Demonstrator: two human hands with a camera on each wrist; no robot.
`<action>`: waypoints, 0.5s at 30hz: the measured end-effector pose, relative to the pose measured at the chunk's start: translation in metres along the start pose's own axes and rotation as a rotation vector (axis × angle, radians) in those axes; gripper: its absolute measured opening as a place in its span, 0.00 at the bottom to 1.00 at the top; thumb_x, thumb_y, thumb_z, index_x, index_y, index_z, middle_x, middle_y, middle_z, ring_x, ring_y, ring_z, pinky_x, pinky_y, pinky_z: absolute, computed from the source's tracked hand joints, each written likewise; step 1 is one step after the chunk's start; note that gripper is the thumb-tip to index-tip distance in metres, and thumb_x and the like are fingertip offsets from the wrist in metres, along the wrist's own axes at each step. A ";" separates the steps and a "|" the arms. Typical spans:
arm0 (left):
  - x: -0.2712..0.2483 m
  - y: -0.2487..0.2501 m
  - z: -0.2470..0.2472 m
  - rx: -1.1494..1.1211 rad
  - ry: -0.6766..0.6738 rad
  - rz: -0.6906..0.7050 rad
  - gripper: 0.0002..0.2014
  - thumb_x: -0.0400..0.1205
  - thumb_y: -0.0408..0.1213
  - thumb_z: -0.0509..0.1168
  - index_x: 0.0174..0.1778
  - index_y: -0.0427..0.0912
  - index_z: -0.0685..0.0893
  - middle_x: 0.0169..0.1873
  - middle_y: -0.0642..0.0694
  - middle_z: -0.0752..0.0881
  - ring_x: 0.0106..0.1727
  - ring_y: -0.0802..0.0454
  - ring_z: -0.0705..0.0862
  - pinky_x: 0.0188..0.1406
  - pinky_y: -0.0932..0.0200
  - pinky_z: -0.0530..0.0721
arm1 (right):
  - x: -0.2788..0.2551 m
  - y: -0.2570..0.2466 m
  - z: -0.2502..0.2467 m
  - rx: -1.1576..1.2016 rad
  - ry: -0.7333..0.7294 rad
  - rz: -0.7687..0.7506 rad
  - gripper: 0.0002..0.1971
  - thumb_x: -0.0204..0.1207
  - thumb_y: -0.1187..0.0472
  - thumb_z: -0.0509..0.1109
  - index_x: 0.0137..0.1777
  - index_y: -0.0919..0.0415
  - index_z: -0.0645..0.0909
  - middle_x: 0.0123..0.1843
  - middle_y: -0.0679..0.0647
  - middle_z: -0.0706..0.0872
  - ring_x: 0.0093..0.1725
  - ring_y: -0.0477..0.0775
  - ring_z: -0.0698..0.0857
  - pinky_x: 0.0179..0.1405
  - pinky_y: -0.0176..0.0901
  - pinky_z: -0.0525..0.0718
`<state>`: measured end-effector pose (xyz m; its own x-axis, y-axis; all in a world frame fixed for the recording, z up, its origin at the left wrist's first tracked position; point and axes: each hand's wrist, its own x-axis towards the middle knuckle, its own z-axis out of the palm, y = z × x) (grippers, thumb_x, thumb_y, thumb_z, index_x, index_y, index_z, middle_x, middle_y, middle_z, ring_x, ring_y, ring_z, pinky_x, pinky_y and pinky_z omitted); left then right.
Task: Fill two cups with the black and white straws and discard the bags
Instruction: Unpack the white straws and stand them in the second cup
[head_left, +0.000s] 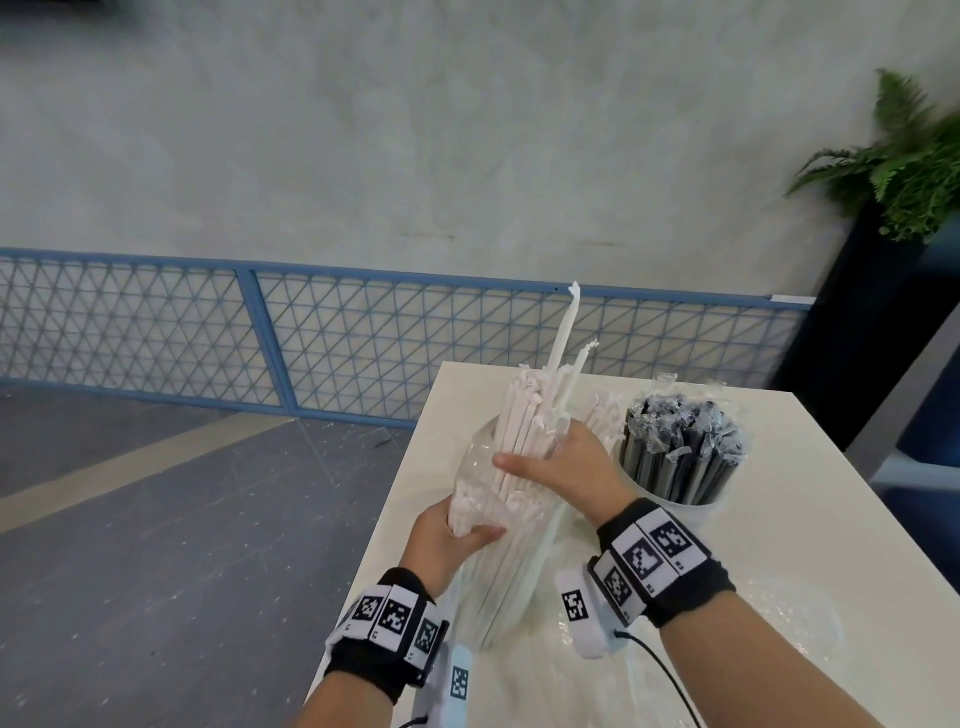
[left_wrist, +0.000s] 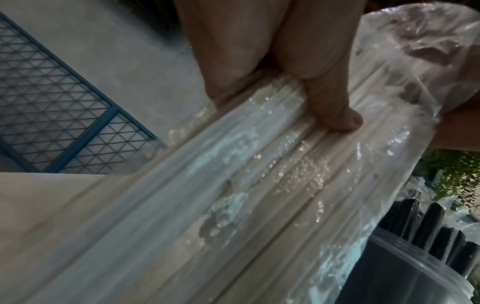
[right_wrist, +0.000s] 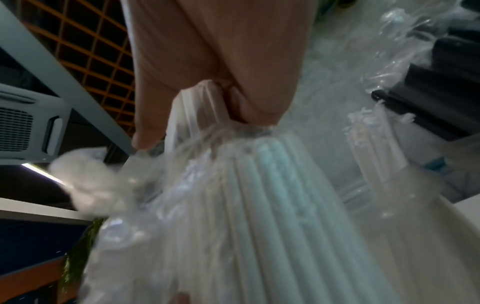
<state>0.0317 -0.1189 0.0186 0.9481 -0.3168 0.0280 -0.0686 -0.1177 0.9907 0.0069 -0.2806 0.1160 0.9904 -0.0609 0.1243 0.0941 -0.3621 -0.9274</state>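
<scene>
A bundle of white straws stands tilted over the white table, partly inside a clear plastic bag. My left hand grips the bag and straws low down; its fingers press on the plastic. My right hand grips the straws at the bag's mouth. A clear cup packed with black straws stands just right of my right hand. A few more white straws stick up behind that hand; what holds them is hidden.
An empty clear bag lies crumpled on the table at the near right. The table's left edge runs just under my left hand. A potted fern on a black stand sits beyond the far right corner. A blue mesh fence lines the wall.
</scene>
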 end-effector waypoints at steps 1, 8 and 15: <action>-0.001 0.002 0.000 0.003 -0.003 0.008 0.10 0.71 0.30 0.75 0.44 0.47 0.86 0.40 0.52 0.90 0.42 0.61 0.89 0.41 0.71 0.83 | 0.000 0.003 0.003 0.003 0.006 -0.001 0.23 0.59 0.53 0.83 0.53 0.59 0.84 0.46 0.49 0.91 0.48 0.45 0.89 0.55 0.47 0.86; -0.001 0.003 0.001 0.053 -0.007 0.016 0.11 0.70 0.36 0.76 0.46 0.52 0.85 0.43 0.55 0.90 0.47 0.61 0.88 0.45 0.70 0.83 | -0.005 0.008 0.005 0.210 -0.014 -0.006 0.12 0.65 0.65 0.79 0.49 0.55 0.87 0.50 0.53 0.92 0.51 0.48 0.90 0.53 0.42 0.87; 0.007 -0.001 -0.001 0.083 -0.048 -0.059 0.11 0.71 0.38 0.75 0.48 0.43 0.85 0.43 0.50 0.90 0.50 0.51 0.88 0.51 0.62 0.84 | -0.001 -0.017 -0.001 0.322 0.288 -0.096 0.08 0.72 0.61 0.74 0.39 0.49 0.78 0.40 0.44 0.86 0.39 0.37 0.86 0.39 0.29 0.85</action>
<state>0.0383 -0.1203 0.0182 0.9353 -0.3517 -0.0382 -0.0408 -0.2145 0.9759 0.0044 -0.2750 0.1319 0.9111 -0.3148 0.2660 0.2562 -0.0732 -0.9639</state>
